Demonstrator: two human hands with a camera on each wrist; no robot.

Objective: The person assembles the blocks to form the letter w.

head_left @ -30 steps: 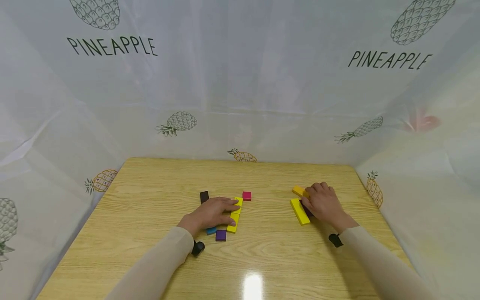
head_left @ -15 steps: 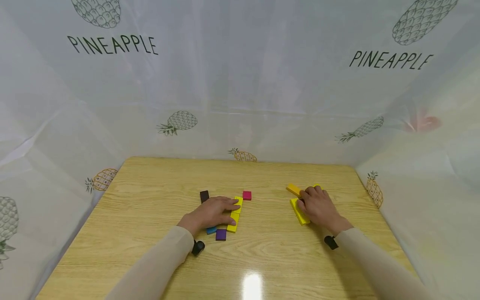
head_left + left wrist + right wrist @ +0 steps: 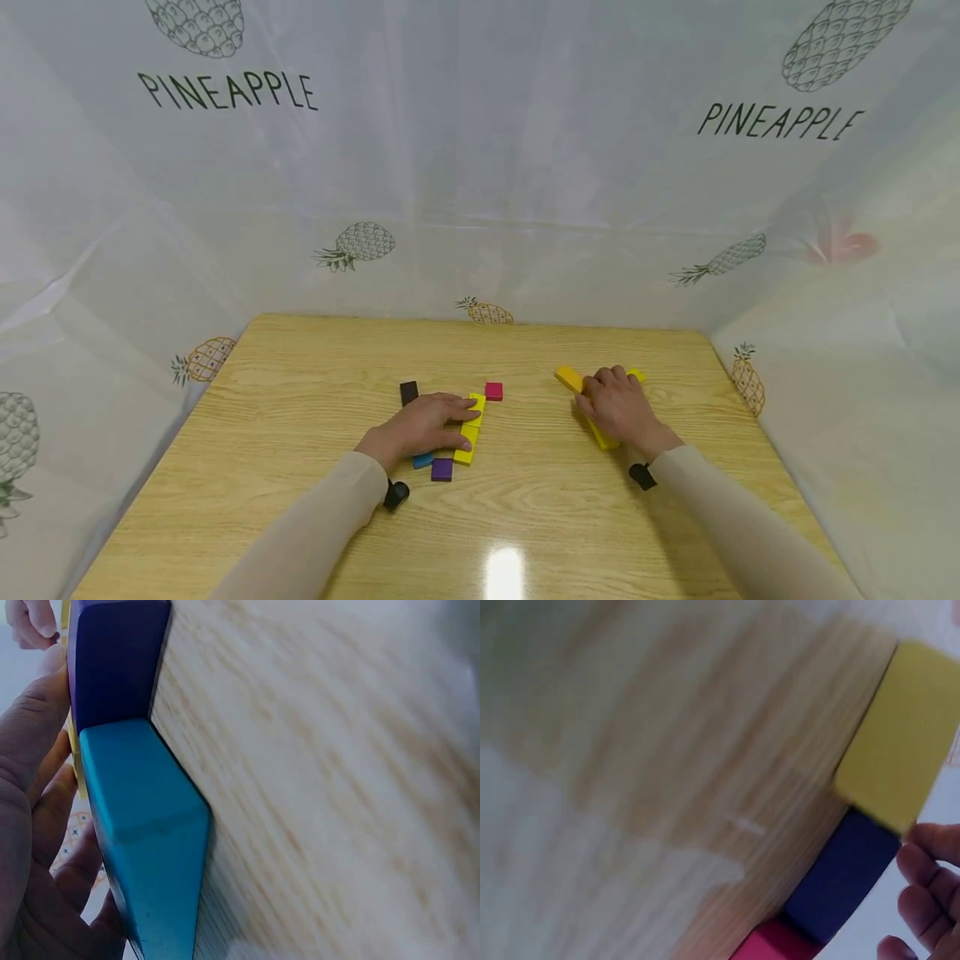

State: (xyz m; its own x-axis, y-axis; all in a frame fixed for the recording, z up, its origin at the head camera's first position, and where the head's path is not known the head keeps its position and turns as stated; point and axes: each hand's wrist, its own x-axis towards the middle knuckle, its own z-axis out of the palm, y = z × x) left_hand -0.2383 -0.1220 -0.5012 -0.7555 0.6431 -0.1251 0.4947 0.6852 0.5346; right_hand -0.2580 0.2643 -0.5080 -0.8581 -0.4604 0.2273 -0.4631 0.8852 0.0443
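Observation:
My left hand (image 3: 423, 423) rests with extended fingers on two yellow blocks (image 3: 471, 435) laid end to end. A purple block (image 3: 442, 470) and a blue block (image 3: 146, 787) lie by its wrist side, and a black block (image 3: 408, 392) pokes out beyond it. My right hand (image 3: 621, 408) pinches an orange block (image 3: 568, 377) that sticks out left of its fingers. Beneath that hand a long yellow block (image 3: 602, 435) is partly covered, and another yellow piece (image 3: 637, 375) shows past the knuckles. The right wrist view has a dark blue block (image 3: 844, 874) under the hand.
A small red block (image 3: 493, 391) lies just beyond the left fingertips. Another red block (image 3: 776, 943) touches the dark blue one in the right wrist view. The wooden table (image 3: 315, 350) ends at a pineapple-print curtain (image 3: 525, 167) at the back and sides.
My right hand has moved left, and the orange block with it, over the long yellow block. The yellow piece behind has come into sight. The left hand stays put.

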